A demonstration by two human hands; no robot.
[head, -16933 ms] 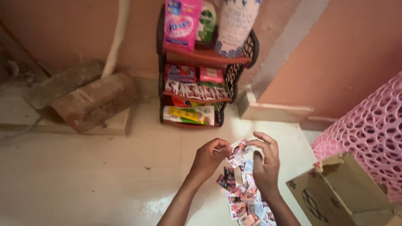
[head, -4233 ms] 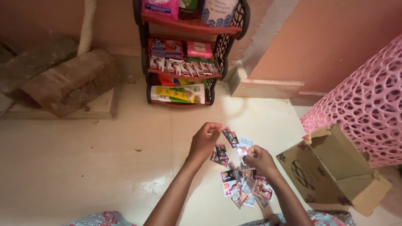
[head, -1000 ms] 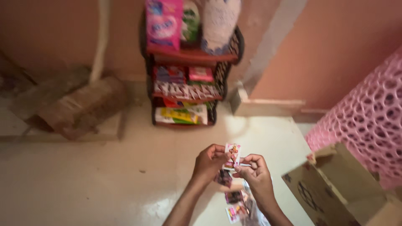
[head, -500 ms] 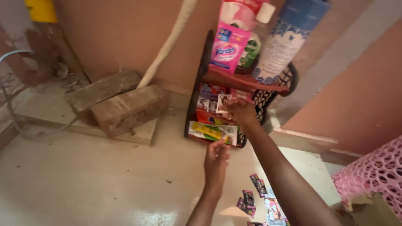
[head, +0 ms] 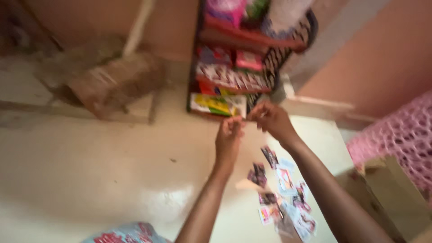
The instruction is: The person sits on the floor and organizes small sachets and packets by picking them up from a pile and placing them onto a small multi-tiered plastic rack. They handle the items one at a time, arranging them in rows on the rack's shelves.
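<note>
Both hands raised before the black rack point(head: 288, 58), sachets point(head: 283, 193) strewn on the floor below. Left hand point(head: 228, 139) and right hand point(head: 270, 119) pinched; contents blurred, cannot tell

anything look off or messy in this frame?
Yes. Small sachets lie scattered loose on the pale floor under the right hand, at mixed angles instead of on the rack. Rough, broken-looking bricks sit by the wall. The left hand is raised beside the right; blur hides any grip.

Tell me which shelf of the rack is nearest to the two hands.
The bottom shelf, holding yellow-green packets; the left hand and right hand are just before it.
</note>
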